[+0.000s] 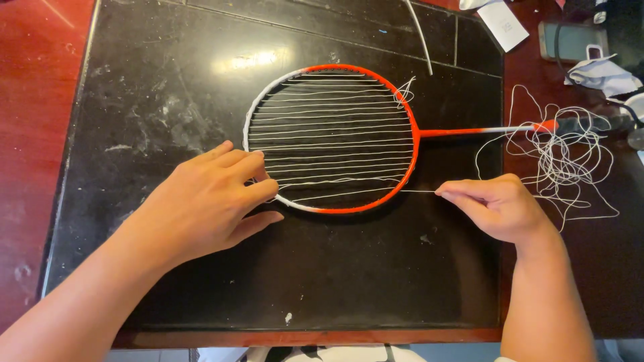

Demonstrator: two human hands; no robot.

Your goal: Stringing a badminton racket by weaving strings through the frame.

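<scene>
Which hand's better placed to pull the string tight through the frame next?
Right, probably. The right hand already pinches the string just outside the racket frame, on the loose-coil side. The left hand rests on the frame's opposite edge, steadying it.
</scene>
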